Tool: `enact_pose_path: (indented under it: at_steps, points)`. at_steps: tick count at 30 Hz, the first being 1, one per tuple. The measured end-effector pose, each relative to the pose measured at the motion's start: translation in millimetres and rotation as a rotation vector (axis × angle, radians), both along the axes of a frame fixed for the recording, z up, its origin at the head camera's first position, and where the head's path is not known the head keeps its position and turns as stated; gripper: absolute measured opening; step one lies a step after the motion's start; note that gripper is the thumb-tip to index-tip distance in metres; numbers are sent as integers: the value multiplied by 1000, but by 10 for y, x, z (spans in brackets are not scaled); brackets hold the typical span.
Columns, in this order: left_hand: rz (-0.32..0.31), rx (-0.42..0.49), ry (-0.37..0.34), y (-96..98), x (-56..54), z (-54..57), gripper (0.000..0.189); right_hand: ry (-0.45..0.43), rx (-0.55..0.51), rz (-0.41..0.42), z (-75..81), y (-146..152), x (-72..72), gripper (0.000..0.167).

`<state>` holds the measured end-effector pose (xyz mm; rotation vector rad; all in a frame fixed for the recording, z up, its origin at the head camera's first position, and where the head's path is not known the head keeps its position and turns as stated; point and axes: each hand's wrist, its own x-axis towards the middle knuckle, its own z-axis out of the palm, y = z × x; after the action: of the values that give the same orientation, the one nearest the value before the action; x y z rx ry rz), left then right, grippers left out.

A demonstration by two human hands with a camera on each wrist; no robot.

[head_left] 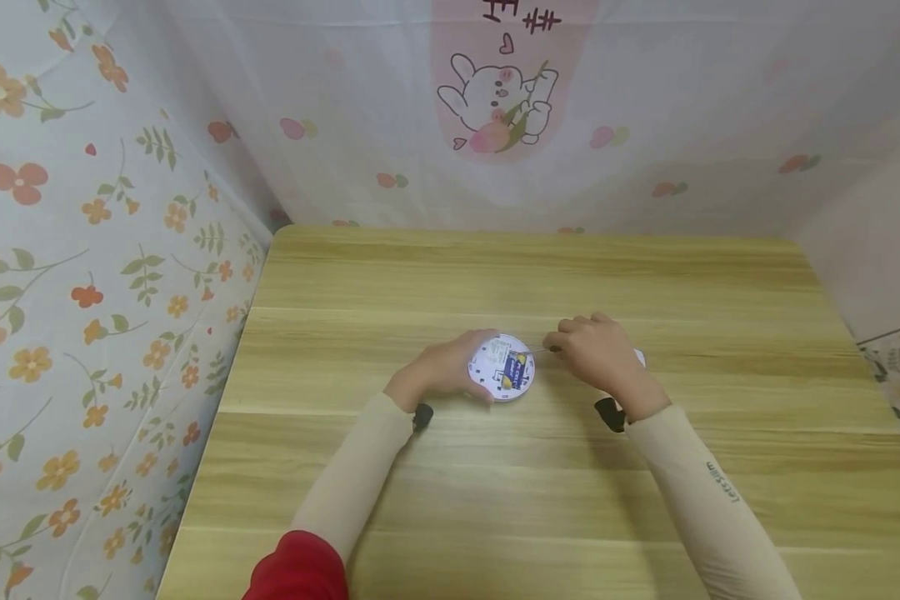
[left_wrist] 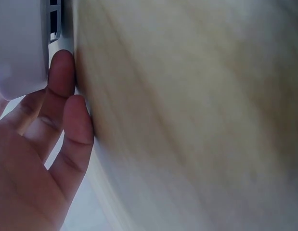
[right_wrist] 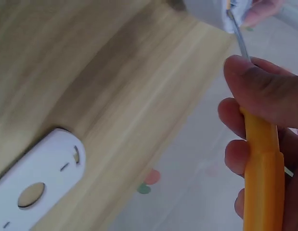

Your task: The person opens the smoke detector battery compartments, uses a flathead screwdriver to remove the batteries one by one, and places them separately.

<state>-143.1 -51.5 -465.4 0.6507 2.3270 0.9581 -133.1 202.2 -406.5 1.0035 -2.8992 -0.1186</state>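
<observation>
Rim held by your left hand, screwdriver tip at the edge

Your left hand [head_left: 450,367] spans the left side of the round white smoke detector [head_left: 491,367], fingers at its far rim and thumb at the near one, parted about as wide as the casing. Your right hand [head_left: 596,354] has its fingers curled closely round the yellow-orange handle of a screwdriver [right_wrist: 262,144], with thumb and forefinger pinching near where the metal shaft [right_wrist: 241,43] begins.

The detector sits in front of you over the wood-grain table [head_left: 420,500], its slotted face and blue-and-yellow battery [head_left: 515,371] turned up. It lies inside your left grip and just left of your right fingertips; the shaft reaches across to its right edge. You can't tell from here how deep the tip goes. A white slotted bracket [right_wrist: 47,171] lies apart on the table.

Judging by its look, the casing should be light, stiff, smooth plastic, liable to skid or turn under a sideways push. Take it by opposite sides of the rim, clear of the battery recess, whose thin edges may crack if pried. The handle should suit a firm grip.
</observation>
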Motion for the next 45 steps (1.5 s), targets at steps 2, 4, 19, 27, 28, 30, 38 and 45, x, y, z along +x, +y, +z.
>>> enact_pose_path:
  at_steps: [2, 4, 19, 27, 28, 30, 38, 45]
  points:
    - [-5, 2, 2, 4, 0, -2, 111, -32, -24, -15, -12, 16, -1, 14]
    - [-10, 3, 4, 7, 0, -4, 112, -57, -47, -32, -33, 32, -2, 16]
    - [-17, 11, 19, -1, 2, 13, 111, -175, -194, -90, -170, 148, -12, 17]
    - [-19, 7, 14, 0, -6, 13, 111, -225, -224, -90, -204, 176, -8, 21]
    - [-20, 6, 15, -1, -7, 14, 111, -229, -223, -91, -206, 177, -7, 21]
    - [-20, 2, 17, -2, -8, 14, 111, -236, -221, -93, -215, 181, -6, 22]
    - [-19, 6, 9, -5, -12, 16, 110, -269, -257, -94, -264, 201, -18, 23]
    - [-14, 3, 10, -9, -9, 5, 110, -274, -280, -92, -293, 217, -16, 22]
